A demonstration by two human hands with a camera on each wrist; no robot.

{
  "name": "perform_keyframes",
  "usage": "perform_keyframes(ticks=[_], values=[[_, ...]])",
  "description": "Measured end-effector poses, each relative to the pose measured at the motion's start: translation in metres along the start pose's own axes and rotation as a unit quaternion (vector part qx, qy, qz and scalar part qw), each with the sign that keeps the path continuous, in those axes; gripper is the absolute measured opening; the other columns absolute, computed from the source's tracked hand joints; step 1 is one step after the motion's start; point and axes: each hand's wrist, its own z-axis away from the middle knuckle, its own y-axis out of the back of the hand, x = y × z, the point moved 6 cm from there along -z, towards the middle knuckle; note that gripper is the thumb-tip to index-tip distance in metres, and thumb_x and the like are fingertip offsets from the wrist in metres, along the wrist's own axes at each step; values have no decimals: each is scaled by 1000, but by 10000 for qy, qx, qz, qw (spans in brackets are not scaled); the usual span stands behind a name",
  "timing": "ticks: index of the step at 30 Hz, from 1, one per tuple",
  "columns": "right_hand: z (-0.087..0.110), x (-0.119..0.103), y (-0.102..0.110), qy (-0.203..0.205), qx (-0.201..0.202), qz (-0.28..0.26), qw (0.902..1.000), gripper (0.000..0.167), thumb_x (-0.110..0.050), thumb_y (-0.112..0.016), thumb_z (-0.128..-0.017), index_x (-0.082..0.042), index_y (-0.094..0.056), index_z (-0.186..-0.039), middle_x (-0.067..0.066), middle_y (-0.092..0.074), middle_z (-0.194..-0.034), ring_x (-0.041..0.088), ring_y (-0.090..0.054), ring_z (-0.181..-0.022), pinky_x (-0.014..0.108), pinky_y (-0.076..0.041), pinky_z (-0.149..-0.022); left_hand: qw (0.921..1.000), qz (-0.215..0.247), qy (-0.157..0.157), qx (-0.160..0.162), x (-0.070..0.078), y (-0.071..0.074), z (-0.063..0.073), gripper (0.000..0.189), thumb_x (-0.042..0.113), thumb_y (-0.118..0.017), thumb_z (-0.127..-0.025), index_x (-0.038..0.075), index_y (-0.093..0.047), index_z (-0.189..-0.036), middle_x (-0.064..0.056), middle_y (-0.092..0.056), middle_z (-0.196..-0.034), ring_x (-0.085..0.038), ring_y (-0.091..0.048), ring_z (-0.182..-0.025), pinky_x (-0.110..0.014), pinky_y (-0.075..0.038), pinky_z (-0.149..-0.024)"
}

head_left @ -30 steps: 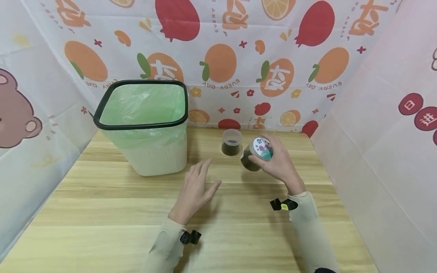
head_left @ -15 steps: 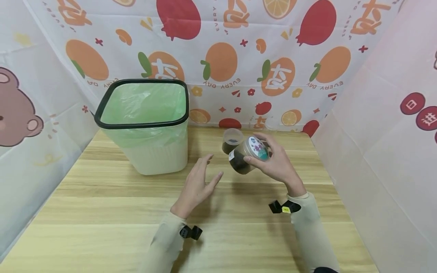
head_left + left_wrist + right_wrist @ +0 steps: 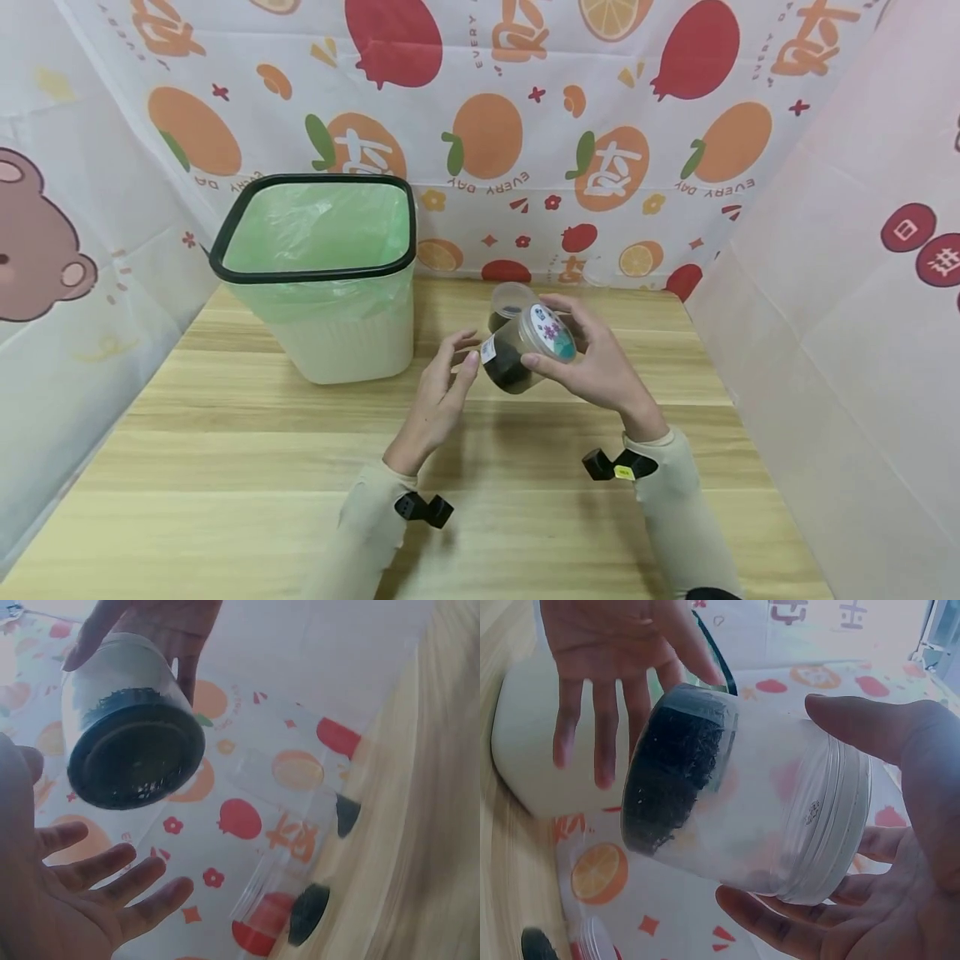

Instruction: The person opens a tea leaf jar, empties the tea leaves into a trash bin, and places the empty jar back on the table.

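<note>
My right hand (image 3: 603, 371) holds a clear plastic jar (image 3: 504, 360) near its lid, thumb on one side and fingers on the other. The jar is tilted above the table, its base toward my left hand. Dark, shredded dry contents (image 3: 671, 772) lie in its bottom part, and the lid (image 3: 552, 332) carries a printed picture with flowers. Beside the base, my left hand (image 3: 435, 396) has its fingers spread and grips nothing. In the left wrist view, its palm (image 3: 82, 915) faces the dark base of the jar (image 3: 135, 761).
Behind the held jar stands another clear jar (image 3: 512, 296) with dark contents. A further clear jar (image 3: 346, 814) shows near the patterned backdrop (image 3: 480, 133). At left is a bin (image 3: 337, 337) with a black rim and green liner. The wooden table (image 3: 247, 483) has white side walls.
My right hand has moved the jar leftward and tipped it further over, so its base faces left. My left hand has shifted slightly, bringing its fingers close to the jar's base.
</note>
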Motion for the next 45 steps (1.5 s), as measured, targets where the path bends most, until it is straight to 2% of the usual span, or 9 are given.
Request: perform_keyframes(ticks=[7, 11, 17, 20, 25, 28, 34, 38, 45], values=[[1, -6, -8, 198, -65, -176, 9996, 73, -18, -84, -81, -27, -50, -145, 3, -56, -142, 27, -62, -119, 53, -55, -98, 9946, 945, 264, -332, 4, -5, -2, 44, 28, -41, -109, 11, -39, -150, -17, -49, -147, -33, -58, -128, -42, -57, -98], [2, -8, -10, 168, -102, -306, 9993, 73, -17, -84, -82, -28, -49, -145, 4, -55, -143, 30, -60, -123, 56, -55, -98, 9867, 1480, 425, -527, 5, -8, -2, 46, 28, -39, -109, 10, -37, -151, -19, -48, -148, -30, -57, -126, -42, -56, -97], [3, -10, -14, 134, -181, -356, 9991, 74, -19, -84, -82, -30, -48, -146, 3, -54, -145, 28, -58, -126, 58, -54, -100, 9640, 2430, 618, -886, 7, -14, -1, 48, 29, -36, -110, 8, -32, -153, -21, -42, -145, -14, -56, -119, -35, -57, -93], [3, -11, -14, 135, -206, -333, 9991, 74, -21, -84, -83, -31, -48, -146, 3, -54, -145, 27, -57, -126, 58, -53, -102, 9522, 2793, 744, -988, 8, -17, 0, 50, 28, -39, -109, 6, -29, -153, -16, -42, -141, -10, -57, -115, -32, -58, -90], [5, -11, -15, 105, -214, -241, 9994, 73, -22, -84, -83, -29, -48, -146, 2, -54, -144, 26, -56, -126, 58, -53, -102, 9319, 3373, 843, -1035, 7, -20, 3, 49, 29, -45, -108, 9, -31, -151, -4, -45, -131, -8, -59, -110, -30, -60, -87], [6, -11, -16, 89, -195, -112, 9997, 70, -25, -82, -86, -24, -48, -147, 3, -56, -143, 25, -55, -124, 56, -54, -100, 9240, 3599, 816, -1006, 5, -22, 4, 46, 30, -48, -107, 12, -35, -148, -1, -47, -130, -8, -60, -110, -29, -60, -86], [6, -9, -12, 51, 30, 394, 9992, 65, -37, -78, -88, -18, -52, -144, 3, -62, -136, 21, -59, -111, 43, -55, -90, 9277, 3566, 726, -833, 3, -22, 4, 52, 26, -53, -106, 9, -33, -150, 0, -47, -133, -9, -57, -116, -27, -58, -90], [5, -10, -12, 146, 150, 509, 9985, 67, -34, -81, -84, -13, -54, -142, 3, -65, -129, 18, -61, -102, 37, -56, -89, 9294, 3586, 625, -604, 3, -19, 5, 52, 22, -53, -106, 5, -34, -151, 0, -52, -132, -9, -59, -115, -26, -59, -88], [3, -9, -12, 662, 289, 207, 9972, 69, -20, -86, -78, -10, -56, -138, 5, -68, -123, 18, -62, -98, 30, -55, -88, 9189, 3920, 343, -293, 1, -18, 6, 44, 16, -56, -104, 10, -46, -146, 4, -63, -125, -7, -64, -110, -26, -61, -86]])
